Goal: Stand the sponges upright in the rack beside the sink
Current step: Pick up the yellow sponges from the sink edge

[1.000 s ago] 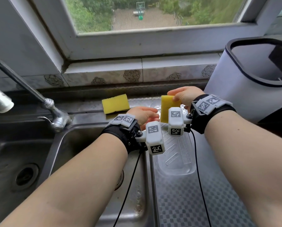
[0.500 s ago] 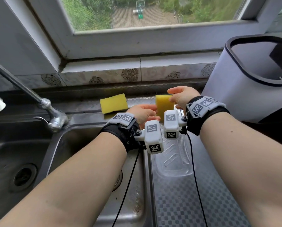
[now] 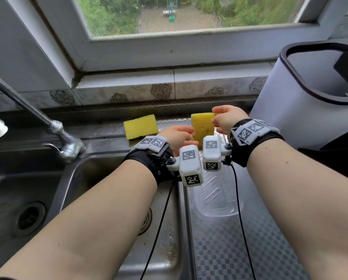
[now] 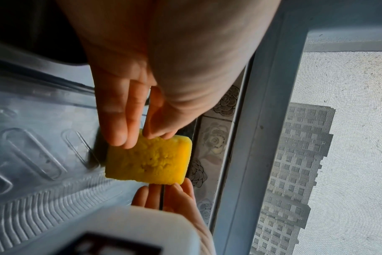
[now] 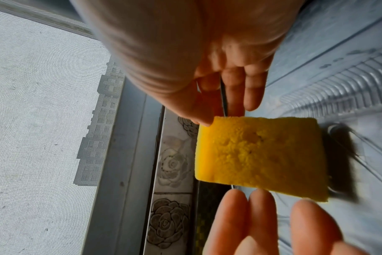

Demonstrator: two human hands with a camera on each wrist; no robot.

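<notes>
Upright sponge (image 3: 202, 126): yellow, standing on end at the far end of the rack (image 3: 215, 201), long side vertical, between the two hands; whether its bottom edge sits in a slot of the rack is hidden behind the wrist cameras.

Rack: clear plastic tray with moulded ribs and oblong slots, lying on the checkered drainboard (image 3: 229, 255) just right of the sink (image 3: 108, 178).

Right hand (image 3: 227, 119): thumb and fingertips touch the top right corner of the upright sponge; fingers nearly straight and relaxed, not wrapped round it; in the right wrist view the thumb tip meets the sponge corner and the other fingers lie behind its edge.

Left hand (image 3: 178, 136): fingers extended and relaxed against the left side of the upright sponge; in the left wrist view (image 4: 161, 112) the fingertips rest on the sponge edge without curling round it.

Flat sponge (image 3: 141, 126): yellow, lying flat on the steel ledge behind the sink, left of the rack, well apart from both hands.

Tap (image 3: 68, 142): steel, at the sink's back rim, left of the flat sponge.

White bin (image 3: 302, 102): dark-rimmed, right of the rack.
</notes>
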